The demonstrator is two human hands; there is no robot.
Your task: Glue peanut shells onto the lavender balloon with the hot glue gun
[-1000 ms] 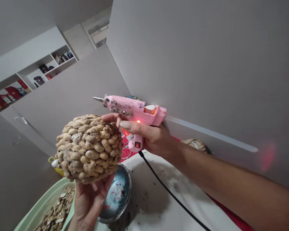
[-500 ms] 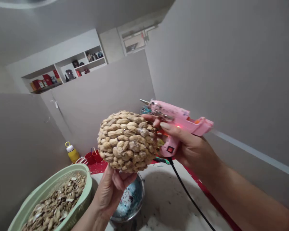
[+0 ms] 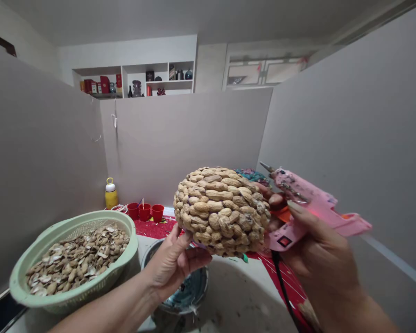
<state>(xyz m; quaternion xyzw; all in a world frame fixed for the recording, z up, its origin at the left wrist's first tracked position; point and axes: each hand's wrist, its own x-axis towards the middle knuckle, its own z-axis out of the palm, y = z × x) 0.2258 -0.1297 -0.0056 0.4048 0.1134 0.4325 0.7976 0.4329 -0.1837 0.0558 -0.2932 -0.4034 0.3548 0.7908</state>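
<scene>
A round object covered in rows of peanut shells is held up in front of me. My left hand supports it from below at its lower left, fingers wrapped under it. My right hand grips a pink glue gun by its handle, at the right side of the shell-covered object. The gun's metal nozzle points up and left, clear of the shells. Fingertips of my right hand reach the right side of the object. A metal bowl with blue stains sits beneath my left hand.
A green basket full of peanut shells stands at the left. Behind it are a yellow bottle and red cups on a red covering. Grey partitions surround the table. A black cord hangs from the gun.
The view has levelled and shifted. The shell-covered object and the glue gun now appear further right, and the object is turned somewhat. Both hands keep their hold.
</scene>
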